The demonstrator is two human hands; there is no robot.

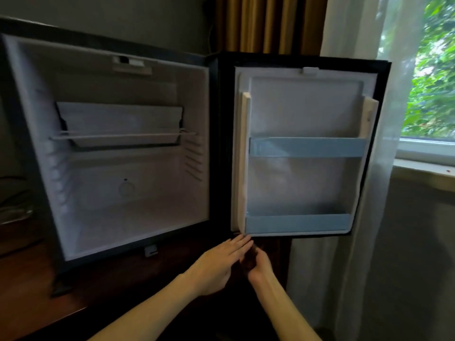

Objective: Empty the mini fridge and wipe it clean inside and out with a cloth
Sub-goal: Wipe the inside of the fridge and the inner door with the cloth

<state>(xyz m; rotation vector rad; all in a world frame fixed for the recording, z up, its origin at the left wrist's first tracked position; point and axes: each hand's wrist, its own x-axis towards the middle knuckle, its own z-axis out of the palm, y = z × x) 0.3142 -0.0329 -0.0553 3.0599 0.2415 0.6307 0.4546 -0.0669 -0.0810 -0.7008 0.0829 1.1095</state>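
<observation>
Daylight's pouring in through the window (433,77) on my right, room's looking dim, everything's blurring soft, edges bowing.

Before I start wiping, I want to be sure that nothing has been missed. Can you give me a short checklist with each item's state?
1. Fridge door swung wide open: ok.
2. Main compartment emptied: ok, only the wire shelf remains.
3. Upper door shelf and lower door shelf emptied: ok.
4. Cloth ready: not ok, none in view. The left hand is flat and holds nothing.
5. Right hand free: cannot tell, its fingers are partly hidden.
6. Stains inside: cannot tell, the picture is too blurred.
</observation>
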